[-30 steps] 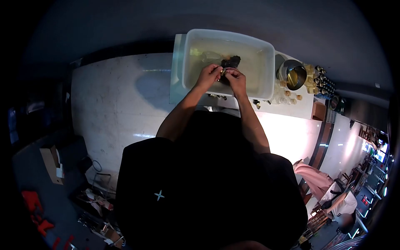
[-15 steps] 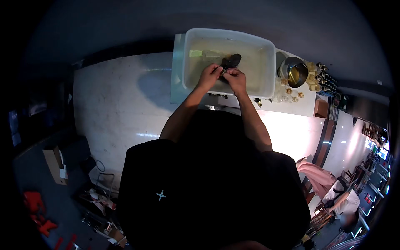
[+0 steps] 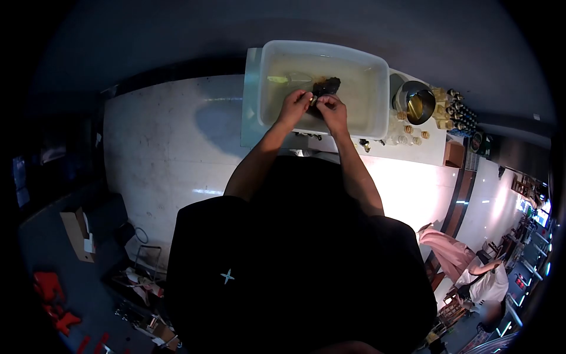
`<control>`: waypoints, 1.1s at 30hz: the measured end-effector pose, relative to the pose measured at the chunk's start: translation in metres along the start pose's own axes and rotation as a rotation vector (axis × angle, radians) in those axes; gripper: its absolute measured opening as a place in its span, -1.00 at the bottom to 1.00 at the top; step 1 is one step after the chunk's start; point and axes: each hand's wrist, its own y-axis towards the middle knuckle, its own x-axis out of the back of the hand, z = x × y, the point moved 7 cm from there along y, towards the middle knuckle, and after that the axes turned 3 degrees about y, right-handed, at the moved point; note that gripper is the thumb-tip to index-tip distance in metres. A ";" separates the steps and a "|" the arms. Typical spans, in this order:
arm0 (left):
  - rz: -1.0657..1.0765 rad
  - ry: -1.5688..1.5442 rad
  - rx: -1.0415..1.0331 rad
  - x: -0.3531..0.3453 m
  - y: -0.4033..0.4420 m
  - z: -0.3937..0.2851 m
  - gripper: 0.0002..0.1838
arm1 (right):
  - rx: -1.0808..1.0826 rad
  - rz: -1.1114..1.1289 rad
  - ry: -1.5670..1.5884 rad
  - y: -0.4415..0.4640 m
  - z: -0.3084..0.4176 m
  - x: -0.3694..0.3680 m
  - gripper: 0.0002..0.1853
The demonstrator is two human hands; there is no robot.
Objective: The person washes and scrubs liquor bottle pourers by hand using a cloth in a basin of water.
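My left hand (image 3: 294,108) and my right hand (image 3: 334,112) are close together over the near side of a white plastic tub (image 3: 382,94) of cloudy water. Their fingers are pinched around something small, too small to make out. Just beyond the fingertips a dark, crumpled object (image 3: 328,87) lies in the water. A clear object (image 3: 299,77) and a yellow-green patch show near the tub's left end.
Right of the tub stand a metal bowl (image 3: 414,102) with yellowish contents, small glass jars (image 3: 403,140) and several dark-topped bottles (image 3: 458,112). A cardboard box (image 3: 76,234) is at the lower left. A person in pink trousers (image 3: 446,251) is at the lower right.
My fingertips have shifted slightly, the two hands now a little further apart. The clear object in the water looks changed in outline. The person at the lower right has moved an arm.
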 end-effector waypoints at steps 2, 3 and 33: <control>-0.019 0.003 0.003 0.000 0.000 -0.001 -0.81 | -0.011 0.002 0.062 -0.003 0.008 -0.001 -0.90; -0.029 0.004 0.005 0.000 0.000 -0.001 -0.81 | -0.017 0.003 0.093 -0.003 0.010 -0.001 -0.91; 0.018 -0.101 0.175 0.000 0.001 0.016 -0.79 | -0.163 0.011 -0.036 0.002 -0.024 -0.004 -0.78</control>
